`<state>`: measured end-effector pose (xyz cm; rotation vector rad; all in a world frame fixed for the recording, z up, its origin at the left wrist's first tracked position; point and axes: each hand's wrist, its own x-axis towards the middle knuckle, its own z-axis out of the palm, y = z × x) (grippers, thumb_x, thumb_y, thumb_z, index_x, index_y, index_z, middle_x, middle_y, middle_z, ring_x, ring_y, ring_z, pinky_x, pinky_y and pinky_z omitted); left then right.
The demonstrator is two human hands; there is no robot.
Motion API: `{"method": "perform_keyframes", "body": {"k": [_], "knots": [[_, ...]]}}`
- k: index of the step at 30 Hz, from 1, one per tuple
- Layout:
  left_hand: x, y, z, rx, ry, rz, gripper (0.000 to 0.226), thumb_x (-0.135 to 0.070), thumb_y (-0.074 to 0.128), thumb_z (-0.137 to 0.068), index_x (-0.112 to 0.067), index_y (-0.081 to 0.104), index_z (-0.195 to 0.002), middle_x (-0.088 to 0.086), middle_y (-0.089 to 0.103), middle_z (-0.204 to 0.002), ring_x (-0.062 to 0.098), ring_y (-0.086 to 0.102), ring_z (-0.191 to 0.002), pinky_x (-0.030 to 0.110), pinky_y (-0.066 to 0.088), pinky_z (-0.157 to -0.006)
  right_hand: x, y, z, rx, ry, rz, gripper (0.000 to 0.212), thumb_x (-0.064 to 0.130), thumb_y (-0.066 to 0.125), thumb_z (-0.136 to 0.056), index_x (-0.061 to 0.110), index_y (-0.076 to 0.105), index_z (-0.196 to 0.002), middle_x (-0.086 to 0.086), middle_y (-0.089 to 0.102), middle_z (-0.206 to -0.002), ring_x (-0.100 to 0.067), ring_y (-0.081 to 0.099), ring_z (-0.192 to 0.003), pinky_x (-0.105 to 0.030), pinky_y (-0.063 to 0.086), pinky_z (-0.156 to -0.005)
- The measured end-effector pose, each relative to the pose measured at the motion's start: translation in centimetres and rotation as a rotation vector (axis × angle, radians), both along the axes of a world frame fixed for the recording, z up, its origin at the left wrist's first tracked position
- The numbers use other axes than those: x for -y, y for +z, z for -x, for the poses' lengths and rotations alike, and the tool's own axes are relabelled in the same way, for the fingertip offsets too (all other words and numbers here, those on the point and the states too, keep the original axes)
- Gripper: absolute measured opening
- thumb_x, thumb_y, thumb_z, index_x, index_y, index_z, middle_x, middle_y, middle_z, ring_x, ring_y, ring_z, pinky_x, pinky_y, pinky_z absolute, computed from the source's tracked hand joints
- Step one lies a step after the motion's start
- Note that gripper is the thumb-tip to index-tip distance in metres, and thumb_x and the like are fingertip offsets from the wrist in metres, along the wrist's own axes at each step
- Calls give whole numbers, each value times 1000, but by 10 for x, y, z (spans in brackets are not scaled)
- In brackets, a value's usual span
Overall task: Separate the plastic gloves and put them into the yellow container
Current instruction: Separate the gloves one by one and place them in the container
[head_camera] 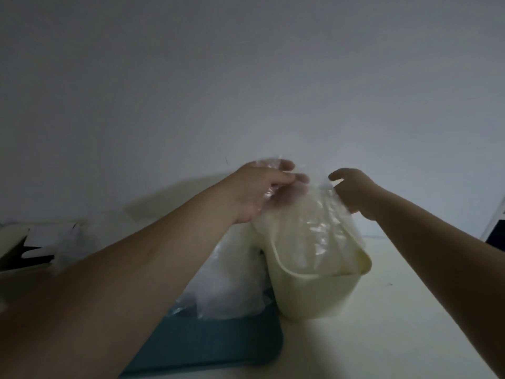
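Plastic glove (314, 214), clear and crinkled, hangs between 2 bare hands above the yellow container (308, 294), its lower part draping down into the container's open mouth. The left hand (259, 192) grips the glove's upper left edge, with film bunched around its fingers and thumb. The right hand (352, 191) pinches the upper right edge between thumb and curled fingers. The 2 hands are held apart at about the same height, stretching the film between them, and both forearms reach in from the near edge of the scene.

The container, pale yellow with a rounded rim, stands on a white table (396, 310) at centre and holds more clear film inside. Just to its left, a loose pile of gloves (229, 283) lies on a teal tray (218, 346), whose near right corner sits beside the container's base. The left forearm crosses over the tray's left part.

At far left, a light cardboard box (24, 250) with a dark opening rests near the wall (246, 77), which is plain and grey in dim light. A dark object (494, 239) shows at the right edge; what it is cannot be told.
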<state>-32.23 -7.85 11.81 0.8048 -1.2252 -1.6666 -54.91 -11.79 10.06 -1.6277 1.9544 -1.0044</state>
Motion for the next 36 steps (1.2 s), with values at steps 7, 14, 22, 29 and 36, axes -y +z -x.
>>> {"method": "perform_keyframes", "body": {"k": [7,14,22,29,36], "knots": [[58,-45,40,726,212,182,29,6,81,-77,-11,67,-95,12,70,-99,23,67,-80,31,55,-69,-28,22,-17,-423,214,115,34,11,54,-97,17,71,-126,4,67,-123,-20,65,-116,-31,52,-100],[58,-53,23,873,372,461,76,-6,77,-86,-20,43,-152,7,48,-154,23,52,-132,28,52,-89,-48,-6,-64,-781,495,-423,76,52,52,-102,31,13,-164,-6,36,-165,-32,47,-143,-40,42,-114],[-2,-63,-47,1062,176,634,6,-23,77,-89,-28,76,-93,-13,73,-94,-3,67,-83,23,55,-80,-10,-50,-74,-897,534,-684,63,37,60,-99,26,39,-158,-7,53,-149,-27,57,-127,-36,47,-101],[-41,-134,-89,1578,-119,591,55,-64,63,-78,-33,68,-123,-11,52,-116,14,60,-101,36,54,-90,-13,-27,-72,-917,324,-271,27,22,52,-97,9,66,-115,-7,68,-126,-25,66,-107,-35,55,-96],[-40,-138,-107,1223,83,552,16,-26,66,-98,-26,81,-106,-16,68,-99,3,67,-89,24,55,-83,-78,-8,-125,-301,508,248,35,25,59,-100,25,65,-136,6,65,-137,-13,60,-124,-31,49,-106]]}}
